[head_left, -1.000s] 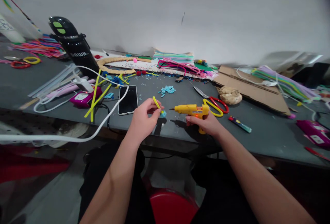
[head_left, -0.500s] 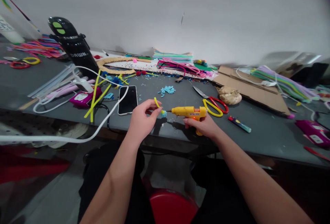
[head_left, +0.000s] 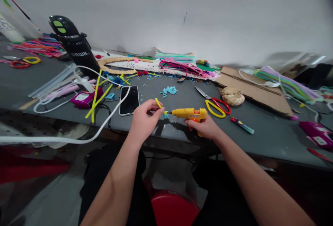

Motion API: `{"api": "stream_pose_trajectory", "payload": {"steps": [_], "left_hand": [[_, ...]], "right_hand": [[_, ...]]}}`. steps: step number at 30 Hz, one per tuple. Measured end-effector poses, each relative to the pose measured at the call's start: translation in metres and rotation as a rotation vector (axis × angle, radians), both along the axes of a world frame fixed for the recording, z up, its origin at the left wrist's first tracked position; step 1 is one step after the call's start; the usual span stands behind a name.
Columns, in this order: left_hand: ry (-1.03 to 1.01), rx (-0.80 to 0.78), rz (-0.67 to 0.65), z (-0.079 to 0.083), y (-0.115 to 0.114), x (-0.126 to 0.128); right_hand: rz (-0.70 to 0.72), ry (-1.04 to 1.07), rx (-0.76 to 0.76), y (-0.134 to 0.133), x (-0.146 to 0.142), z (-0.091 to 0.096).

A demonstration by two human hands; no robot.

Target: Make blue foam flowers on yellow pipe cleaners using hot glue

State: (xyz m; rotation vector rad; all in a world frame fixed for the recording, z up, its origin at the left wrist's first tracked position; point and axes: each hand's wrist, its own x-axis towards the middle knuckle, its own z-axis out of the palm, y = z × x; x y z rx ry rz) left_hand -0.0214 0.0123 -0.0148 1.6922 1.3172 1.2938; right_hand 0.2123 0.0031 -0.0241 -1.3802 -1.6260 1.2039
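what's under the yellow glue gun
Below the glue gun, a dark shadow shows on the grey tabletop. The right hand wraps the handle, hiding most of it. Any tabletop spot covered by the gun or hand can't be seen.

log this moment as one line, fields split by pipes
left hand: pinching yellow stem with blue tuft | right hand: gripping yellow glue gun | nozzle: at blue tuft, contact unclear | nearby: phone, blue pieces

black bottle (head_left: 76,47), dark-screened phone (head_left: 131,105), flat cardboard (head_left: 265,97)
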Motion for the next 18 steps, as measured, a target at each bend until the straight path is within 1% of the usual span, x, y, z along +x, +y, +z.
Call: {"api": "stream_pose_trajectory", "payload": {"steps": [8,18], "left_hand": [[-0.008,0.001,-0.007,0.0012,-0.0001,0.0006],[0.002,0.001,-0.004,0.0022,-0.0007,0.0002]], "right_hand": [[-0.033,0.006,-0.031,-0.0014,-0.0001,-0.0002],[0.021,0.024,0.027,-0.0007,-0.0010,0.0007]]}}
